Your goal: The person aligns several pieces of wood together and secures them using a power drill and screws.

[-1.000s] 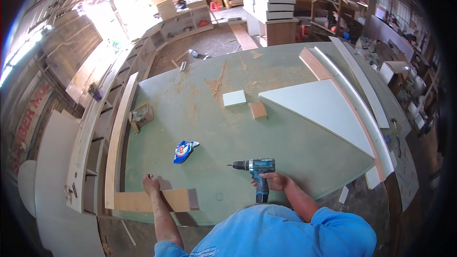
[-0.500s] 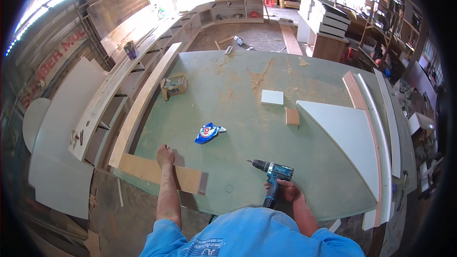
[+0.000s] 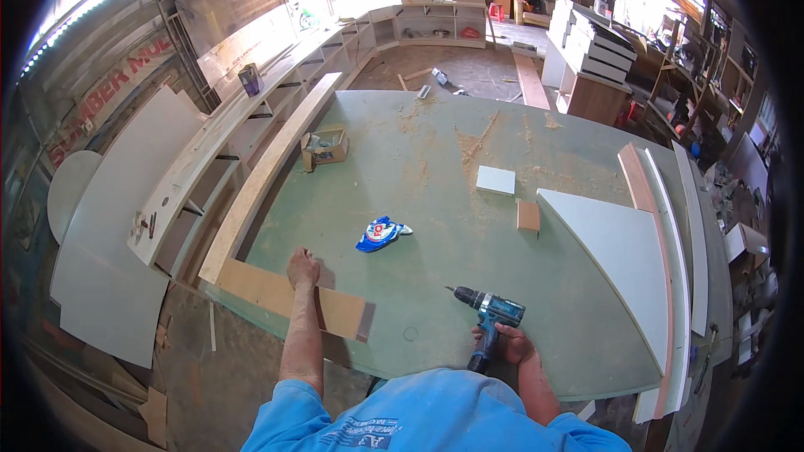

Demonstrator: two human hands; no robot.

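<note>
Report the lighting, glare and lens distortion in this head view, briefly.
Head view: daylight blows out the openings at the top, washing out detail there; the green table is evenly lit, with a soft shadow beside the left hand on the brown board. Fisheye bends the long plank and table edges; corners go black. The drill in the right hand looks sharp.

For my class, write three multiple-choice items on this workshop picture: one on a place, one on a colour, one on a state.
1. Where does the left hand rest?
A. on the brown wooden board at the table's near edge
B. on the white triangular panel
C. inside the cardboard box

2. What colour is the drill body?
A. red
B. teal-blue
C. yellow

3. How is the right hand?
A. open and flat
B. raised in air
C. closed around the drill's grip

Key: 1 A, the palm lies on the board; 2 B, the housing is teal-blue; 3 C, its fingers wrap the handle on the green table.
</note>
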